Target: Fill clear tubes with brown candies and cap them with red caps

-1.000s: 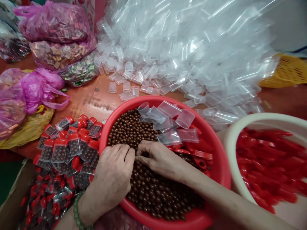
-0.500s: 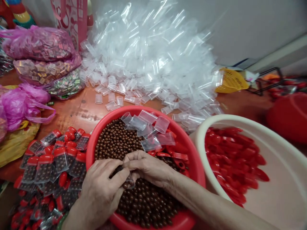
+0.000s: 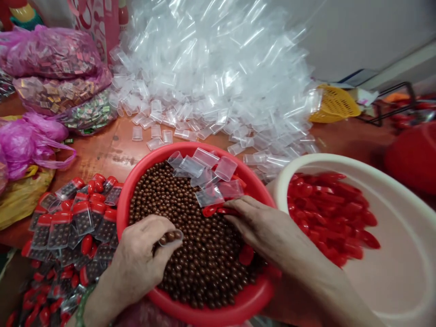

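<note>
My left hand (image 3: 146, 250) is closed round a clear plastic container (image 3: 172, 237) whose open end shows brown balls inside. It hovers over the left part of a red basin (image 3: 125, 195) holding many shiny brown balls (image 3: 200, 254). On the basin's right side my right hand (image 3: 255, 222) has its fingers pressed together at a red cap (image 3: 227, 210). Other red caps (image 3: 245, 254) lie by that hand, partly hidden under it. Several empty clear containers (image 3: 209, 195) rest on the balls at the back of the basin.
Filled, red-capped containers (image 3: 83, 218) are heaped at left. A white basin (image 3: 368, 165) with red caps stands at right. Behind lies a big pile of clear containers (image 3: 211, 77). Pink bags (image 3: 54, 54) sit back left, a yellow basket (image 3: 335, 104) back right.
My right hand has left the container in my left hand and moved right to the red caps. My left hand still holds the container. The view has shifted slightly.
</note>
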